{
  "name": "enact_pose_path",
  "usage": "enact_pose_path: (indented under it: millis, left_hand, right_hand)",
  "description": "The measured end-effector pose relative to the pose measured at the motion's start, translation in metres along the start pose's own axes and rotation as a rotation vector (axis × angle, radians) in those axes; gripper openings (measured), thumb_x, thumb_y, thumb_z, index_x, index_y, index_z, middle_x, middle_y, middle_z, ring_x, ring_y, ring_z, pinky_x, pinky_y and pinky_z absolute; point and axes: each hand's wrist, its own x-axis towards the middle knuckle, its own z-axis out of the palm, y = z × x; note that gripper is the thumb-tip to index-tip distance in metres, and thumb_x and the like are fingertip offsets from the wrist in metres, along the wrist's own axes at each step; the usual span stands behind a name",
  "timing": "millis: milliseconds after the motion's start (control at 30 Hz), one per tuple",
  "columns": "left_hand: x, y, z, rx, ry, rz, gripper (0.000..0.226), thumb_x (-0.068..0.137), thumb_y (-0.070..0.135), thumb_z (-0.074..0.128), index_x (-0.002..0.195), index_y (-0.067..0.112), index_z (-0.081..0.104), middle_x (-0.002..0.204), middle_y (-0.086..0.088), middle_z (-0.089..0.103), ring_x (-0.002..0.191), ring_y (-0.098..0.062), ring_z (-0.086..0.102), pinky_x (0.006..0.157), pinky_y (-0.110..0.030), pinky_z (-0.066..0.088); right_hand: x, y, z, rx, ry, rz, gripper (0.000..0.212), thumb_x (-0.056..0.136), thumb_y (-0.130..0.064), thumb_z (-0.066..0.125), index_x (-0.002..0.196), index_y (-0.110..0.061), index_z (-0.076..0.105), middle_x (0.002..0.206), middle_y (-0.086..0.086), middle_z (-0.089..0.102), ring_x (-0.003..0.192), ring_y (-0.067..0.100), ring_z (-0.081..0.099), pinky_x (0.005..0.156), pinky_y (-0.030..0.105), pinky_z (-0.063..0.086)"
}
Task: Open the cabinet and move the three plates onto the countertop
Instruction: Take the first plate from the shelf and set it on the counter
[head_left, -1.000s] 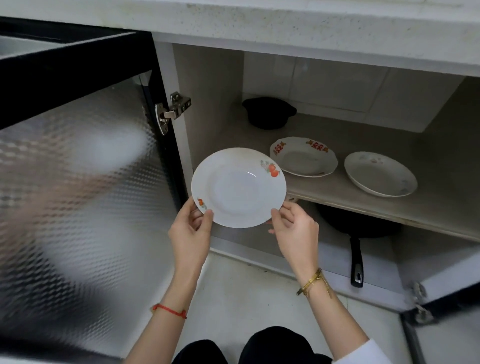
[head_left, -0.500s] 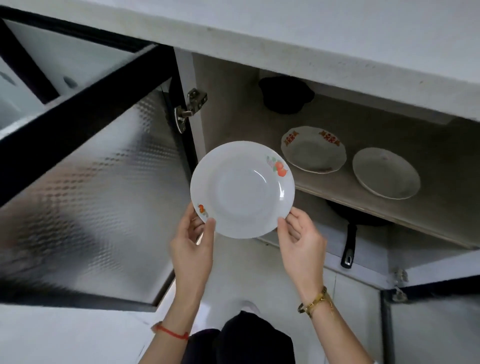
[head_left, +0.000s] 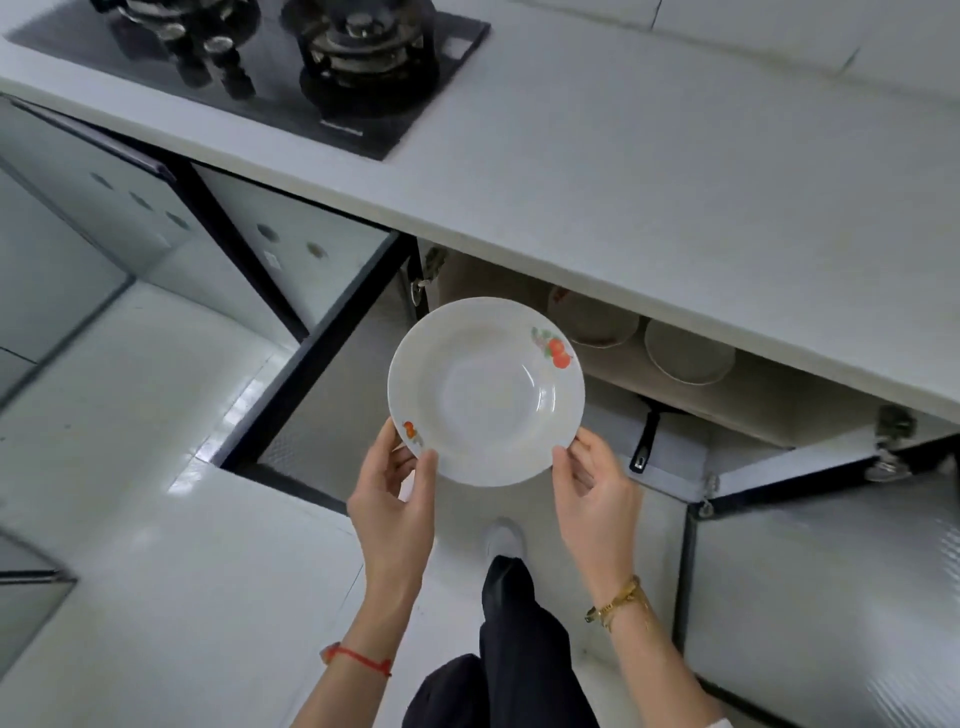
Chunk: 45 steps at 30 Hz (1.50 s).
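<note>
A white plate with orange fruit marks is held level in front of the open cabinet, below the countertop edge. My left hand pinches its lower left rim. My right hand pinches its lower right rim. Two more plates sit on the cabinet shelf, half hidden under the countertop: one with red marks and a plain white one.
A black gas hob sits on the countertop at the upper left. Both cabinet doors stand open, the left one and the right one. A black pan handle shows on the lower shelf. My leg and shoe are below.
The view has risen from inside the cabinet to above the countertop. The plate has come up and out with both hands still holding it; the shelf plates are now partly hidden.
</note>
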Motion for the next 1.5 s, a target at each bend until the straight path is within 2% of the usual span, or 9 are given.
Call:
enact_pose_path:
  millis: [133,433,533,867,1033,1133,1300,1367,1500]
  left_hand:
    - [-0.027,0.073,-0.011,-0.014,-0.034,0.029,0.045,0.090,0.010,0.066,0.131,0.025,0.060,0.116,0.004,0.071,0.104,-0.017,0.068,0.094,-0.031,0.055]
    - [-0.034,0.173,0.019,-0.031,-0.131,0.095,0.043,0.090,0.011,0.066,0.130,0.023,0.061,0.109,0.006,0.073,0.101,-0.014,0.069,0.093,-0.029,0.055]
    - [-0.021,0.192,0.041,-0.043,-0.157,0.120,0.041,0.090,0.012,0.067,0.129,0.023,0.062,0.106,0.008,0.074,0.099,-0.013,0.070,0.090,-0.025,0.055]
    - [0.047,0.219,0.127,-0.055,-0.216,0.097,0.042,0.089,0.010,0.067,0.129,0.023,0.062,0.104,0.014,0.074,0.097,-0.004,0.071,0.089,-0.022,0.056]
    - [0.083,0.227,0.157,-0.030,-0.209,0.109,0.043,0.087,0.011,0.067,0.113,0.044,0.063,0.094,0.019,0.075,0.090,0.000,0.070,0.082,-0.010,0.053]
    - [0.105,0.230,0.170,-0.020,-0.205,0.107,0.040,0.086,0.013,0.068,0.120,0.034,0.065,0.096,0.018,0.075,0.092,-0.003,0.070,0.084,-0.012,0.053]
    - [0.153,0.233,0.196,0.000,-0.219,0.121,0.038,0.087,0.011,0.066,0.120,0.031,0.066,0.099,0.013,0.075,0.092,-0.005,0.070,0.083,-0.014,0.053]
    - [0.175,0.234,0.208,0.007,-0.222,0.117,0.039,0.088,0.011,0.067,0.125,0.023,0.065,0.102,0.011,0.075,0.093,-0.007,0.071,0.087,-0.019,0.054]
    - [0.224,0.238,0.229,0.039,-0.229,0.112,0.040,0.087,0.012,0.068,0.125,0.024,0.065,0.102,0.013,0.075,0.091,-0.003,0.071,0.086,-0.018,0.056]
  right_hand:
    - [-0.016,-0.065,-0.037,-0.001,0.017,-0.033,0.027,0.094,-0.011,0.059,0.121,-0.009,0.063,0.102,-0.032,0.063,0.097,-0.012,0.065,0.083,0.007,0.050]
    - [0.005,-0.142,-0.093,0.063,0.164,-0.016,0.027,0.094,-0.010,0.059,0.119,-0.017,0.064,0.094,-0.039,0.066,0.096,-0.012,0.065,0.082,0.008,0.051]
    - [0.029,-0.152,-0.106,0.098,0.183,0.004,0.035,0.092,-0.009,0.061,0.125,-0.020,0.062,0.096,-0.040,0.066,0.098,-0.010,0.066,0.086,0.008,0.050]
    - [0.133,-0.160,-0.138,0.075,0.205,0.002,0.038,0.090,-0.008,0.064,0.126,-0.017,0.060,0.094,-0.033,0.067,0.096,-0.009,0.067,0.084,0.008,0.051]
    - [0.183,-0.157,-0.135,0.065,0.181,-0.010,0.036,0.089,-0.007,0.064,0.124,-0.016,0.060,0.095,-0.033,0.066,0.095,-0.012,0.066,0.082,0.006,0.050]
    - [0.210,-0.157,-0.130,0.115,0.174,0.018,0.035,0.088,-0.007,0.065,0.122,-0.016,0.061,0.099,-0.030,0.066,0.094,-0.012,0.066,0.079,0.004,0.049]
    - [0.260,-0.152,-0.116,0.122,0.165,0.046,0.035,0.088,-0.007,0.066,0.122,-0.010,0.060,0.107,-0.012,0.070,0.095,-0.010,0.066,0.078,0.006,0.051]
    - [0.283,-0.151,-0.109,0.109,0.161,0.056,0.035,0.088,-0.008,0.066,0.122,-0.011,0.060,0.107,-0.011,0.070,0.095,-0.008,0.067,0.079,0.007,0.051]
    - [0.332,-0.149,-0.089,0.057,0.167,0.060,0.035,0.088,-0.008,0.067,0.121,-0.011,0.060,0.107,-0.011,0.070,0.092,-0.013,0.065,0.078,0.005,0.050]
